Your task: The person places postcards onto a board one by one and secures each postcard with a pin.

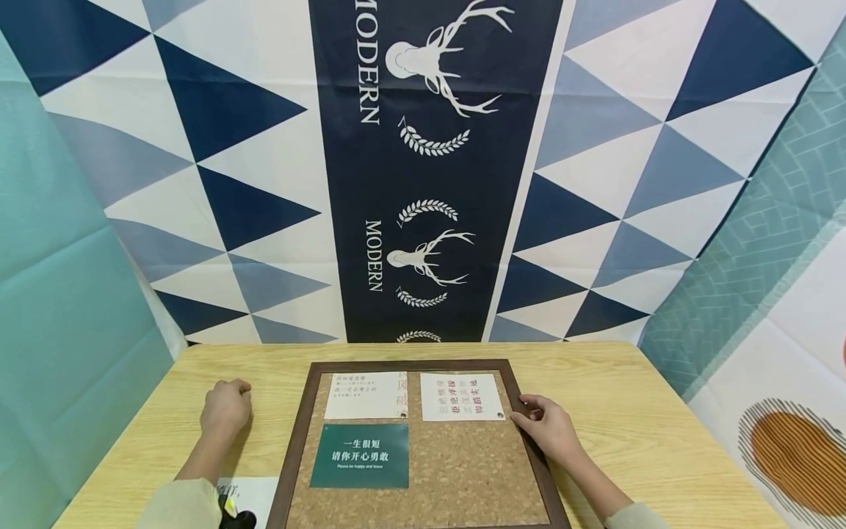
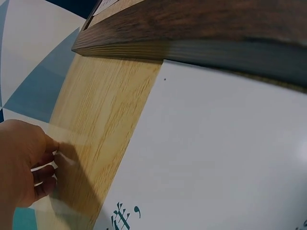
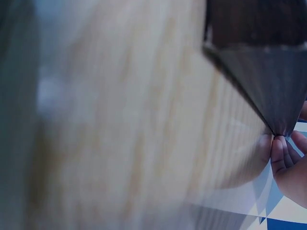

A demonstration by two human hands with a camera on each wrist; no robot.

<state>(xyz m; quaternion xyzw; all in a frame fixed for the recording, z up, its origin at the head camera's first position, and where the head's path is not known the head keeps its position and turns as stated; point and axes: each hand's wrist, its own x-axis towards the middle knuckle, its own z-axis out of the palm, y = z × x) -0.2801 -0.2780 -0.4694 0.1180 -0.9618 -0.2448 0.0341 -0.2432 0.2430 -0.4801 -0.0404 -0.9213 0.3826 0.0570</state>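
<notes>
A brown-framed corkboard (image 1: 482, 477) lies on the table. Two white printed cards, the left one (image 1: 363, 397) and the right one (image 1: 460, 398), are on its upper half, each with a small dark pin at its lower right corner. Below the left card is a green card (image 1: 360, 457) with white lettering. My right hand (image 1: 547, 427) grips the board's right frame edge, its fingers at the frame's side in the right wrist view. Left of the board, my left hand (image 1: 225, 413) rests on the tabletop with fingers loosely curled; nothing shows between them.
Beside the board's left edge lies another white card (image 2: 206, 139) with dark lettering. A small black object (image 1: 238, 520) with a yellow part overlaps it in the head view. Behind the wooden table (image 1: 615, 397) hangs a patterned cloth (image 1: 423, 169).
</notes>
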